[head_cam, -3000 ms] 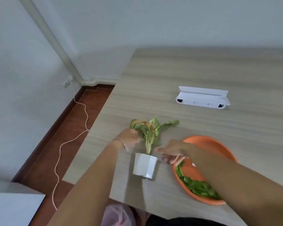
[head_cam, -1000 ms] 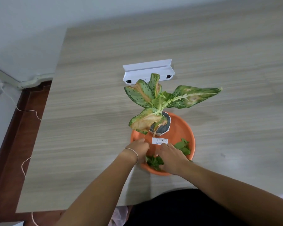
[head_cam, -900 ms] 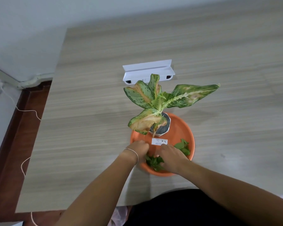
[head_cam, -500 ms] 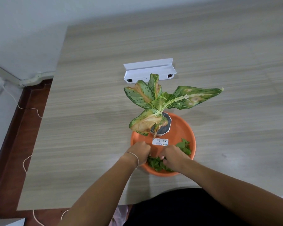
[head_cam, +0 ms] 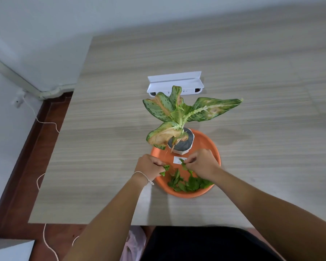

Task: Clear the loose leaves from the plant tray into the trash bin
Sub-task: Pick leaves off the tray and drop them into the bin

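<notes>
two hands over the near half of the orange tray [head_cam: 213,146], which sits on the wooden table [head_cam: 111,129] close to its near edge. left hand [head_cam: 149,166] is closed around a few small green leaves, tips poking out past the fingers at the tray's left rim. right hand [head_cam: 201,162] pinches another small leaf between thumb and fingertips, beside a white label [head_cam: 177,159] lying in the tray.

loose leaves [head_cam: 188,183]: small, dark green, fresh-looking, some curled or folded, heaped in a loose pile on the tray's near side, just below both hands. a few lie apart from the pile toward the left hand.

potted plant [head_cam: 179,113] stands upright on the far side of the tray in a white faceted pot [head_cam: 183,147]. its big speckled leaves are green with yellow-brown patches; the lowest one droops over the pot rim.

white plastic holder [head_cam: 175,83] lies on the table beyond the plant, apart from the tray. pale pink bag [head_cam: 134,242] shows under the table's near edge, mostly hidden by the left arm; cannot tell whether it lines a bin.
</notes>
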`<state>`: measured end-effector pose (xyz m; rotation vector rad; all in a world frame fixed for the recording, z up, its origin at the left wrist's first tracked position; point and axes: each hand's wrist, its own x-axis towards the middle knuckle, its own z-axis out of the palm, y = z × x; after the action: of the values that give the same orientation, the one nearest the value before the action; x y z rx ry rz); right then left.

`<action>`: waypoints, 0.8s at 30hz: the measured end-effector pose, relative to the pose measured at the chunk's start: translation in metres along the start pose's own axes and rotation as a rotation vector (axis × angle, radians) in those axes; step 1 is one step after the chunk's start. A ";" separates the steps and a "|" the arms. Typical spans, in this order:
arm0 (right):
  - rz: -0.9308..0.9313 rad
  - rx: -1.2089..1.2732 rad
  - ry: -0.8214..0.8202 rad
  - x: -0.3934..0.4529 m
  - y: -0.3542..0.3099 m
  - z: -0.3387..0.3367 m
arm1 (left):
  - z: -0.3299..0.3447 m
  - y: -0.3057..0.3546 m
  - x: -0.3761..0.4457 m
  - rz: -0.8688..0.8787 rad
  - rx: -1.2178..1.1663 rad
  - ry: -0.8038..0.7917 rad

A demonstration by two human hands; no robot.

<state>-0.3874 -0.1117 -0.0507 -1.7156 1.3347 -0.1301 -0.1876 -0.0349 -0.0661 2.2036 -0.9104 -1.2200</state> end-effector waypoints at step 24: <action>-0.366 -0.092 -0.289 -0.071 -0.146 0.213 | -0.131 -0.228 -0.158 -0.173 -0.770 0.450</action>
<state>-0.1890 0.0685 -0.0377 -1.9595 0.8211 -0.0262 -0.0609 0.2447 -0.0632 1.8031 -0.0374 -0.8713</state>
